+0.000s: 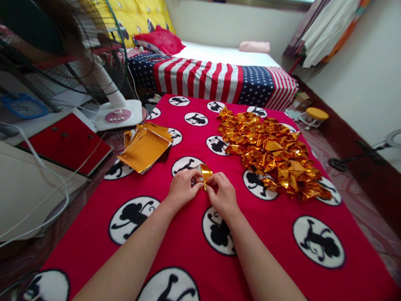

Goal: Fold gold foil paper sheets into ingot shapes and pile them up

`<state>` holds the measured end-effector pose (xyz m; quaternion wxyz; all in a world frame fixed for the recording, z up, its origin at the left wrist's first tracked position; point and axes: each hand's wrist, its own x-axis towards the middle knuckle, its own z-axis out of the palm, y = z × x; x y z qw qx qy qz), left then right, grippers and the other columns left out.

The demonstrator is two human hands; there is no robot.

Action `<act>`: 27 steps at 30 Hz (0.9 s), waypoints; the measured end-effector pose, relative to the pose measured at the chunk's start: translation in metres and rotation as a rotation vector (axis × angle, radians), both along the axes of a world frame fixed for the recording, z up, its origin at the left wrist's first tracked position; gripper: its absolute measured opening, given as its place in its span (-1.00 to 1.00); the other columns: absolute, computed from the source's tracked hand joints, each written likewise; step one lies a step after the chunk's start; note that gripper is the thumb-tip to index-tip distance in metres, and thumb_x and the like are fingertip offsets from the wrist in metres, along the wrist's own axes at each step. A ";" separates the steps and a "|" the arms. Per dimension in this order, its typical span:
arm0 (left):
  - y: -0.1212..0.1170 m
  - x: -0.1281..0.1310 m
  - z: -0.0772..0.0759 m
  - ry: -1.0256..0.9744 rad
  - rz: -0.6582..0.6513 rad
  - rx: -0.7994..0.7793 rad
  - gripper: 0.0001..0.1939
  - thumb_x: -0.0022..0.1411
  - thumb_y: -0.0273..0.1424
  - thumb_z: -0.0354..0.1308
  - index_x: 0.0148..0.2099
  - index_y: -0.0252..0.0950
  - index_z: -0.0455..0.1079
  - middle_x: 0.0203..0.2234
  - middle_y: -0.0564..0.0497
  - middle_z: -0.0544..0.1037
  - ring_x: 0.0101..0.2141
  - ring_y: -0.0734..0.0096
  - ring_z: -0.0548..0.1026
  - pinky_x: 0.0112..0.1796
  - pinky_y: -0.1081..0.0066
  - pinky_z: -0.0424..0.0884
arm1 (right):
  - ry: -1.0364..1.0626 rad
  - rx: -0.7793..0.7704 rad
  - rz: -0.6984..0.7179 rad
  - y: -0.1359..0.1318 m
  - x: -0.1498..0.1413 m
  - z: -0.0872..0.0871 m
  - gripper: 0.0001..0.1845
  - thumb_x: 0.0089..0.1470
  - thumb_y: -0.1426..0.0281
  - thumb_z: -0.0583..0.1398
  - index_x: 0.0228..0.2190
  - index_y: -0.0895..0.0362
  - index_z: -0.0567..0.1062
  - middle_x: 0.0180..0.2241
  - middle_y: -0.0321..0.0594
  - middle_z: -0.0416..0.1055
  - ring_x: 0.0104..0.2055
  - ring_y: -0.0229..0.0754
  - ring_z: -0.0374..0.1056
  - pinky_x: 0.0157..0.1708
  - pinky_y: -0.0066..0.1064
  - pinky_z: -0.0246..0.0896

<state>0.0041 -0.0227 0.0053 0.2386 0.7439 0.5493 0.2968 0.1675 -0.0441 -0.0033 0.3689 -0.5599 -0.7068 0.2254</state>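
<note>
Between my hands, over the middle of the red cloth, is a small piece of gold foil paper (206,170), partly folded, with a pale inner side showing. My left hand (185,184) pinches its left side between thumb and fingers. From the right, my right hand (222,191) grips the same piece with thumb and fingertips. My fingers hide much of its lower part. A stack of flat gold foil sheets (147,148) lies to the left, its edges uneven. On the right is a large heap of folded gold foil pieces (269,150), set close together in rough rows.
A red cloth with white circles and black figures (260,238) covers the surface. A standing fan (119,113) is at the left beside a red cabinet (65,142) and white cables. Behind is a bed with a striped, starred cover (200,79). A yellow stool (317,113) stands far right.
</note>
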 end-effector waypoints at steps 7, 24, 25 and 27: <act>0.000 -0.001 -0.002 -0.019 0.005 0.012 -0.90 0.08 -0.48 0.28 -0.29 -0.24 0.49 -0.47 0.05 0.53 -0.39 0.38 0.46 -0.35 0.41 0.36 | -0.003 -0.009 0.002 -0.001 0.000 0.003 -0.88 0.00 0.53 0.18 -0.44 0.06 0.37 -0.36 -0.26 0.33 -0.28 -0.16 0.30 -0.29 -0.36 0.20; 0.000 -0.003 -0.001 -0.077 -0.012 -0.037 -0.91 0.11 -0.46 0.25 -0.28 -0.24 0.53 -0.44 0.03 0.53 -0.40 0.41 0.46 -0.35 0.44 0.37 | -0.022 -0.008 0.001 -0.002 0.000 0.004 -0.88 0.00 0.53 0.20 -0.43 0.07 0.38 -0.35 -0.27 0.34 -0.28 -0.17 0.29 -0.29 -0.37 0.20; 0.000 -0.003 -0.001 -0.076 -0.014 -0.032 -0.92 0.11 -0.46 0.25 -0.29 -0.24 0.53 -0.44 0.03 0.53 -0.40 0.41 0.46 -0.35 0.44 0.37 | -0.026 -0.003 0.001 -0.002 0.000 0.004 -0.89 0.00 0.52 0.20 -0.42 0.07 0.38 -0.35 -0.26 0.34 -0.28 -0.17 0.29 -0.30 -0.37 0.20; 0.000 -0.004 -0.002 -0.074 -0.016 -0.027 -0.93 0.11 -0.45 0.25 -0.30 -0.24 0.53 -0.45 0.03 0.53 -0.40 0.41 0.45 -0.36 0.44 0.36 | -0.034 0.000 0.005 -0.002 0.001 0.004 -0.89 0.01 0.52 0.20 -0.42 0.07 0.39 -0.35 -0.26 0.34 -0.28 -0.17 0.30 -0.29 -0.37 0.20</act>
